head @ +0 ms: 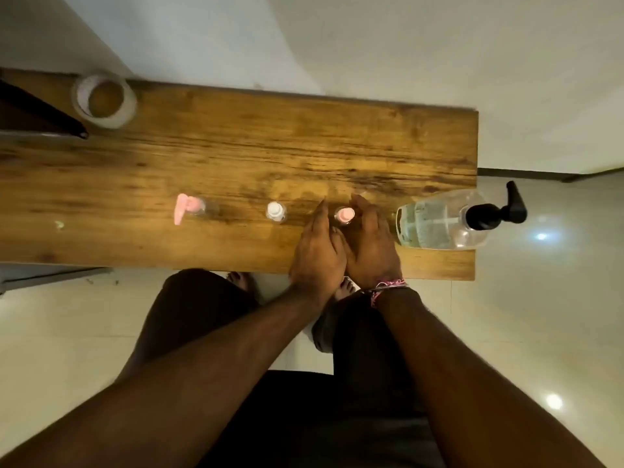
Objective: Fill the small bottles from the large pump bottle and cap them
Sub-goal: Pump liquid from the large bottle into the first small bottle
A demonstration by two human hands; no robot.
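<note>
- Small bottles: three counted, clear plastic, standing in a row on the grained wooden table (pixel 236 136). Pink pump bottle (pixel 192 207) at left, white-capped bottle (pixel 275 211) in the middle, pink-capped bottle (pixel 343 215) at right.
- My left hand (pixel 317 251) and right hand (pixel 369 244) flank the pink-capped bottle, fingers straight and together; contact cannot be told.
- Large pump bottle (pixel 439 221): one, clear, black pump, at the table's right end.
- Tape roll (pixel 104 99): one, far left corner.

Wooden table (pixel 236 146) — grain running lengthwise, against a pale wall (pixel 405 45). Roll of clear tape (pixel 104 98) lying flat at its far left corner. Dark bar (pixel 40 106) — slanting beside the roll. Glossy floor tiles (pixel 540 298) below.
</note>
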